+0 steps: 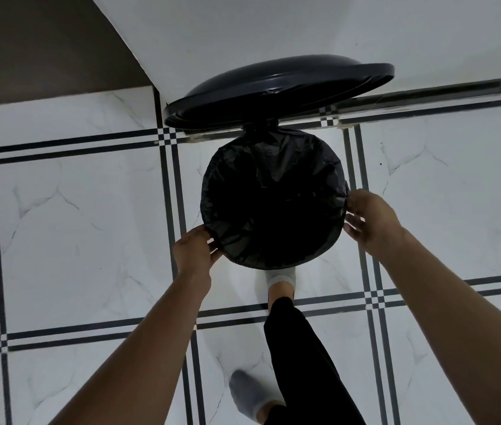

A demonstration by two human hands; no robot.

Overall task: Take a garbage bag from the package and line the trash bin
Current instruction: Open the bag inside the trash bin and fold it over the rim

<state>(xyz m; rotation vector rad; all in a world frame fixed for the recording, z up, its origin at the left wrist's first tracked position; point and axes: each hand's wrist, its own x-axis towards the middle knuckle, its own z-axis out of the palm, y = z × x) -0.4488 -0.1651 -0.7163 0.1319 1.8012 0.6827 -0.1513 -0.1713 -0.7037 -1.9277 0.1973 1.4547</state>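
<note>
A round trash bin stands on the tiled floor with its dark lid (277, 87) raised behind it. A black garbage bag (273, 197) covers the bin's mouth and is folded down over the rim all around. My left hand (195, 251) pinches the bag's edge at the bin's near left side. My right hand (368, 220) grips the bag's edge at the right side of the rim. The bin's own body is hidden under the bag. No bag package is in view.
A foot in a grey sock (281, 279) presses at the bin's base, with a black trouser leg behind it. A second socked foot (250, 394) stands nearer. A white wall (304, 32) rises behind the bin and a brown panel (37, 47) is at upper left.
</note>
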